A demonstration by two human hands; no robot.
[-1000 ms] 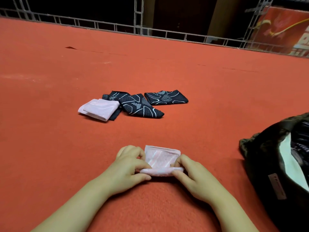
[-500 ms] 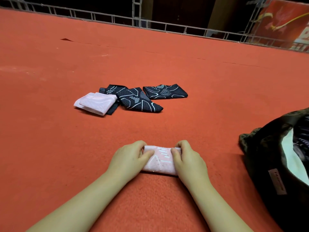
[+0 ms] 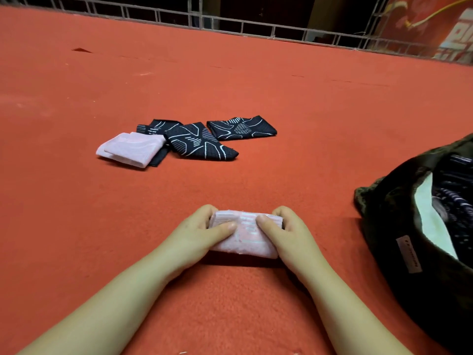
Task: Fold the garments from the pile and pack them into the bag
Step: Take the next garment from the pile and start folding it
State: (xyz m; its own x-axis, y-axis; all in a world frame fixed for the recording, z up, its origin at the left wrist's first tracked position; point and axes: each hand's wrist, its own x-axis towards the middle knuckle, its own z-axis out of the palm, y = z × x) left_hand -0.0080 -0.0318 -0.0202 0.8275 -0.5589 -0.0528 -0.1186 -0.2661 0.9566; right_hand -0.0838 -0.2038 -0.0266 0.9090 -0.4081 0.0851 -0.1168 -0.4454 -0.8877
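- folded pink garment (image 3: 244, 237) lies on the red carpet (image 3: 230, 80), low in the centre of the view, right in front of the person; long axis runs left-right across the body.
- left hand (image 3: 197, 235) grips its left end: thumb lies flat on top of the cloth pointing inward, other fingers curl round the far edge, tips hidden.
- right hand (image 3: 286, 234) mirrors that on the right end: thumb on top, fingers wrapped over the far side. thumbs are apart, a strip of pink showing btwn them.
- so both hands pinch the bundle by its short ends; can't tell if it's lifted or resting on the carpet, tho a dark shadow sits under its near edge.
- bag (image 3: 414, 242) is to the right of the pink garment, near but not touching, mouth open w/ pale lining and dark patterned cloth already inside.
- key relation: bag lies off the garment's right end, along its long axis, so the right hand is the nearer one. my guess: next move is a sideways carry to the right, right hand leading, left hand keeping the fold closed.
- risk, as i judge it: the fold springs open if one end is let go early.
- pile (image 3: 186, 140) sits beyond the pink garment and a bit left, well apart: another pink piece plus dark patterned ones, not yet packed.
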